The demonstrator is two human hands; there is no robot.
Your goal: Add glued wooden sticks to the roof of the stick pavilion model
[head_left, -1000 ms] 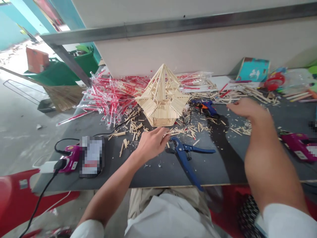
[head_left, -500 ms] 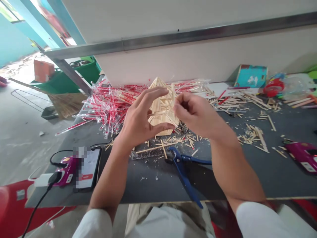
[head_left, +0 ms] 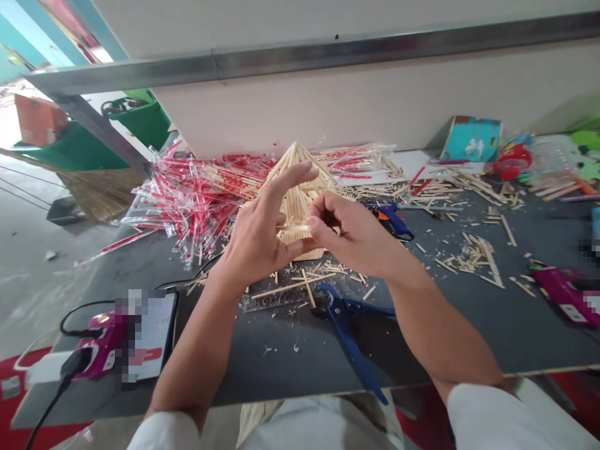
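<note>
My left hand point(head_left: 260, 234) and my right hand point(head_left: 356, 237) meet above the dark table point(head_left: 450, 325), right in front of a peaked model built of wooden sticks point(head_left: 296, 187). A short wooden stick point(head_left: 294, 227) runs level between them. My right thumb and forefinger pinch one end of it. My left thumb and a bent finger grip the other end, while the left index finger stretches up across the model's roof. The model's lower part is hidden behind both hands.
Blue cutting pliers point(head_left: 344, 319) and a clear ruler point(head_left: 274, 300) lie near the front edge among stick offcuts. A blue glue gun point(head_left: 389, 215) lies right of the model, red-wrapped stick packets point(head_left: 197, 187) left. Pink glue guns point(head_left: 100, 350) point(head_left: 562, 294) sit at both ends, and a phone point(head_left: 150, 331).
My left hand rose from the table with a stick and my right hand swung in from the right. Both now meet in front of the model, closer together than half a second ago.
</note>
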